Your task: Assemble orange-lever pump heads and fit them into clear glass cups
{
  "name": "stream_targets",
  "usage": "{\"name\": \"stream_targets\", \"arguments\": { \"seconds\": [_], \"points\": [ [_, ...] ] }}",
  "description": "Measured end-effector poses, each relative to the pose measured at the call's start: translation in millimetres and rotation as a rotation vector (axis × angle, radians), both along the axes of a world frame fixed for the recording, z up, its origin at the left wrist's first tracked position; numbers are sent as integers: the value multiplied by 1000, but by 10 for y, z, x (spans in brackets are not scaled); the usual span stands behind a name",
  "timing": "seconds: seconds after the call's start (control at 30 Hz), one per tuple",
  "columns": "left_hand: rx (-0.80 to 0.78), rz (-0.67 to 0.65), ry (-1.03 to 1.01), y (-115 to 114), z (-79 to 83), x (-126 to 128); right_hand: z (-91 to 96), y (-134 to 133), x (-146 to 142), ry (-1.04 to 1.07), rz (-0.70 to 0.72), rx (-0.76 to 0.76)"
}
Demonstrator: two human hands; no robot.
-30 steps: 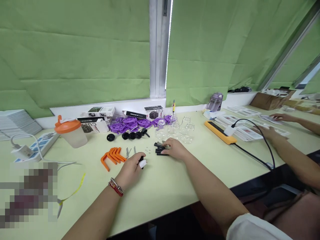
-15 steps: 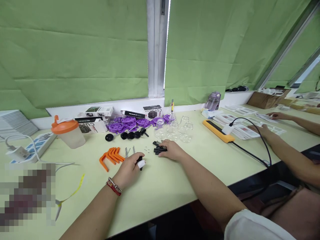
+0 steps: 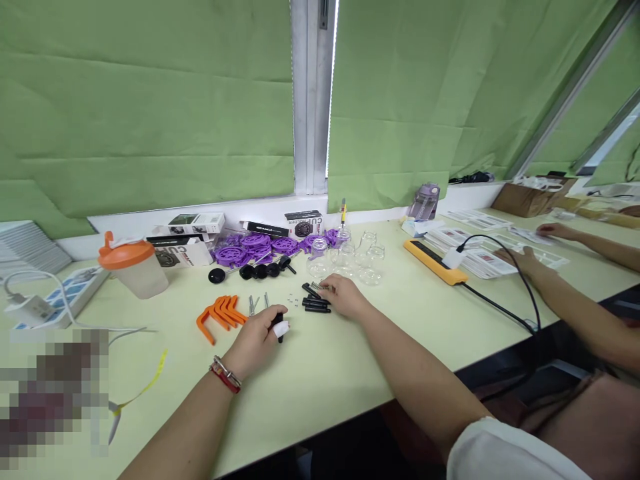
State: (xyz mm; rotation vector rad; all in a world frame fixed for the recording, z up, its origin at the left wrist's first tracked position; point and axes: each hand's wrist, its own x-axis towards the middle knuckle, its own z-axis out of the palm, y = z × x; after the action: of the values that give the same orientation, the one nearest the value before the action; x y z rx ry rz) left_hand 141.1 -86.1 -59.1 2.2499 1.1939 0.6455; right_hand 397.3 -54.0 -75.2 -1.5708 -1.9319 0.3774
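Spring pick-up, apparently in hand; the next move calls for a fine pinch on 1 coil. Right hand (image 3: 345,297): fingers part-curled, tips at the springs; grip cannot be told. Left hand (image 3: 257,339): closed around a black part (image 3: 277,320), mostly hidden, long axis roughly near-to-far, 1 end toward the wearer. Black tubes (image 3: 315,304): mostly crosswise. Springs (image 3: 321,286): just beside, crosswise.

You've got 2 hands (image 3: 260,337), 1 blk pc (image 3: 279,319), min. 3 blk bars (image 3: 315,303), 5 blk knobs (image 3: 217,275), approx. 5 org. handles (image 3: 223,312), approx. 5 glass jars (image 3: 345,263), 2 pwr strips (image 3: 436,263), 1 shaker btl (image 3: 145,280), 2 co-worker hands (image 3: 554,231).
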Motion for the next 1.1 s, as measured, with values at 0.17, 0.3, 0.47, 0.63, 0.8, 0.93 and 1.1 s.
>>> {"name": "stream_targets", "arguments": {
  "seconds": [0.17,0.3,0.47,0.63,0.8,0.93,1.1],
  "points": [
    [21,-5,5,13,-19,-8,-43,117,126,-96,-31,24],
    [16,-7,50,18,-41,-13,-55,218,112,-171,39,8],
    [12,-9,44,8,-24,4,-24,301,44,-211,72,-13],
    [25,-11,63,-19,23,20,-56,336,31,-218,102,1],
    [15,-12,60,-15,20,19,-89,358,40,-258,105,12],
    [6,-15,50,-7,-2,12,-78,354,30,-279,107,-4],
    [-69,-15,-26,-4,-28,24,-77,351,12,-281,106,11]
  ]
}}
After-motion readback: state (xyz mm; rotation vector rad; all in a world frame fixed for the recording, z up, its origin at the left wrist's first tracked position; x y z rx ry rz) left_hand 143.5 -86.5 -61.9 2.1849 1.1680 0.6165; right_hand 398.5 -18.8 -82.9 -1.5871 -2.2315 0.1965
